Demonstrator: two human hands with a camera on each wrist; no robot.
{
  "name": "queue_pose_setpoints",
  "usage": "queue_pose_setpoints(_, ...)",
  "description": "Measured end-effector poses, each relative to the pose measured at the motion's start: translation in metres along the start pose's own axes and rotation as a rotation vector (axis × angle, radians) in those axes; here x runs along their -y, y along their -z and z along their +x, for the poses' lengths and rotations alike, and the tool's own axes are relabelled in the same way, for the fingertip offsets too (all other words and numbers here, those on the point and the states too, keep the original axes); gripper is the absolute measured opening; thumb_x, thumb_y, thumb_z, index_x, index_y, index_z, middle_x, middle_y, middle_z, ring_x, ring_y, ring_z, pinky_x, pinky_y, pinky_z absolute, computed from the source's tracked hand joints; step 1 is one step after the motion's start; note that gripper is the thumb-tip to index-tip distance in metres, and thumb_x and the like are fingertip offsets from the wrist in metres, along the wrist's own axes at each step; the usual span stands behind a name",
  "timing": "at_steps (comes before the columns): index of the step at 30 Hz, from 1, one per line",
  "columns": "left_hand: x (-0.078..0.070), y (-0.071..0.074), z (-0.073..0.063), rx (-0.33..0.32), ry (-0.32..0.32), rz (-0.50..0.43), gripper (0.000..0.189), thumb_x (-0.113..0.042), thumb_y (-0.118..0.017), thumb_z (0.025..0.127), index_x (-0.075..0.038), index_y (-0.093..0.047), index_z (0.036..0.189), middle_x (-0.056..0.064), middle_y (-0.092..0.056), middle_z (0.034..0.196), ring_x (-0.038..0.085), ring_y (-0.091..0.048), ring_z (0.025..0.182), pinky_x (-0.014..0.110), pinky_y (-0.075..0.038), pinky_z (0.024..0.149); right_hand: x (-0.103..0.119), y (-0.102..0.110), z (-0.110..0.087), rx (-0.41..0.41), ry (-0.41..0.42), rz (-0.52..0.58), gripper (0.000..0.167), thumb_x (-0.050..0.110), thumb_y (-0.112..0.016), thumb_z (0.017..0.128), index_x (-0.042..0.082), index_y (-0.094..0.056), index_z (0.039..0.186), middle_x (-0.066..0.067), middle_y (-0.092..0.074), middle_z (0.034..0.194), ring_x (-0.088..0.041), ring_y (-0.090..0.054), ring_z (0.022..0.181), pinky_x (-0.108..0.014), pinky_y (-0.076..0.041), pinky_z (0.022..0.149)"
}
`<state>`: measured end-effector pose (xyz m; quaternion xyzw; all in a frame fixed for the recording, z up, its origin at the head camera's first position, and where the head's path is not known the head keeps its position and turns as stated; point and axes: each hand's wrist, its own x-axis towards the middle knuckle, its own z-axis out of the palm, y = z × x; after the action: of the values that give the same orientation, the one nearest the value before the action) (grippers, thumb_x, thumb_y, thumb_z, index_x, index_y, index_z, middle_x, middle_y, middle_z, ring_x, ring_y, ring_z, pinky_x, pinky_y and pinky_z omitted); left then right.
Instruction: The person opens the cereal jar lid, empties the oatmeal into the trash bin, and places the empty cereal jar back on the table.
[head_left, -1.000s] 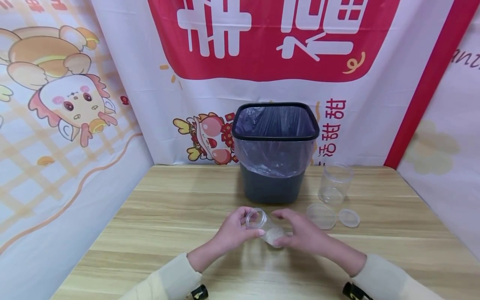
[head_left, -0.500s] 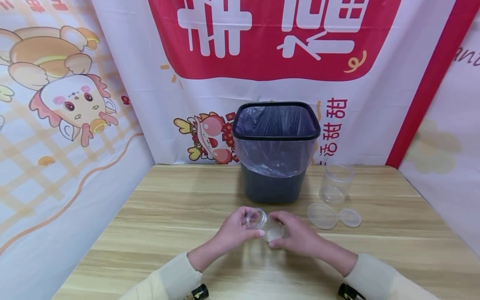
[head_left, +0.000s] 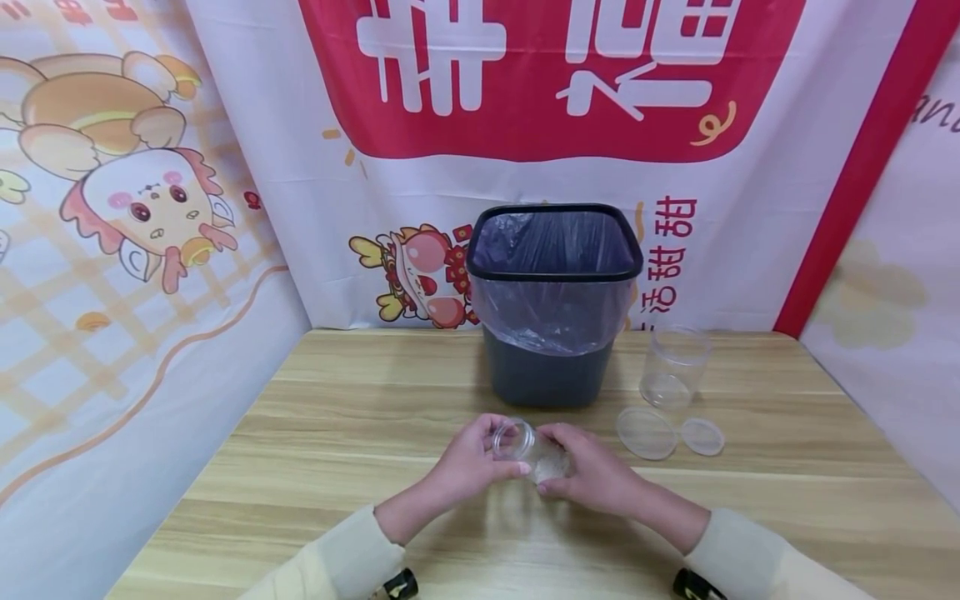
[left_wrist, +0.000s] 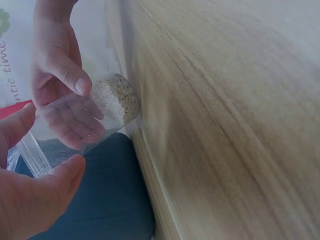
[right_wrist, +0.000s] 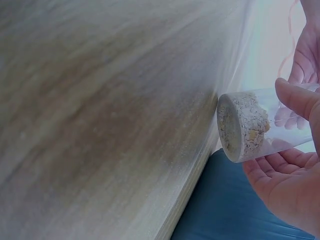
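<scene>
A clear plastic jar [head_left: 529, 446] leans between both hands just above the table, its uncapped mouth towards the left hand. Pale flaky bits [right_wrist: 251, 125] lie heaped at its bottom. The left hand [head_left: 474, 460] grips the jar near the threaded mouth, thumb in front and fingers behind. Nearer the base, the right hand [head_left: 592, 471] holds the wall between thumb and fingers. Whether the lower edge of the base touches the table, I cannot tell.
Behind the hands stands a dark bin [head_left: 547, 379] with a clear liner. To its right are a larger clear container [head_left: 675, 367], a large round lid [head_left: 647, 433] and a smaller lid [head_left: 702, 437]. A printed cloth hangs behind the wooden table [head_left: 360, 408].
The right hand has moved a little left along the jar and closed more on it. The left hand keeps its grip. The jar has barely shifted.
</scene>
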<state>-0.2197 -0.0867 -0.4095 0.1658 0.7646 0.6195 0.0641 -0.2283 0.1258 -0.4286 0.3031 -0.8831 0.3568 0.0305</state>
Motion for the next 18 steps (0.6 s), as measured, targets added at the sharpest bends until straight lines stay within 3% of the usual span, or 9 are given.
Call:
queue_pose_setpoints(6,0.0,0.001,0.0,0.002,-0.001,0.003,0.053,0.004,-0.079,0.076,0.012,-0.049,0.119,0.02,-0.061,0.117,0.038,-0.058,0.113,0.035,-0.052,0.09,0.001,0.0,0.0,-0.003,0.003,-0.001,0.062,0.021,-0.087,0.07,0.006,-0.059,0.123,-0.006,-0.063,0.116,-0.021,-0.06,0.1,-0.039,-0.05,0.085)
queue_pose_setpoints(13,-0.004,0.008,-0.002,0.006,0.01,0.107,0.059,-0.012,-0.083,0.076,0.005,-0.052,0.124,0.016,-0.06,0.122,0.037,-0.056,0.117,0.042,-0.047,0.097,0.002,-0.001,0.0,-0.013,0.01,0.017,0.06,0.017,-0.088,0.069,0.005,-0.06,0.121,-0.007,-0.063,0.112,-0.02,-0.06,0.097,-0.039,-0.051,0.084)
queue_pose_setpoints(18,-0.011,0.019,0.001,-0.026,-0.044,0.148,0.064,-0.024,-0.082,0.079,0.002,-0.052,0.129,0.015,-0.059,0.126,0.034,-0.055,0.119,0.042,-0.044,0.1,0.0,-0.002,0.0,-0.019,-0.005,0.034,0.061,0.016,-0.088,0.069,0.004,-0.059,0.121,-0.007,-0.063,0.111,-0.02,-0.06,0.095,-0.039,-0.052,0.083)
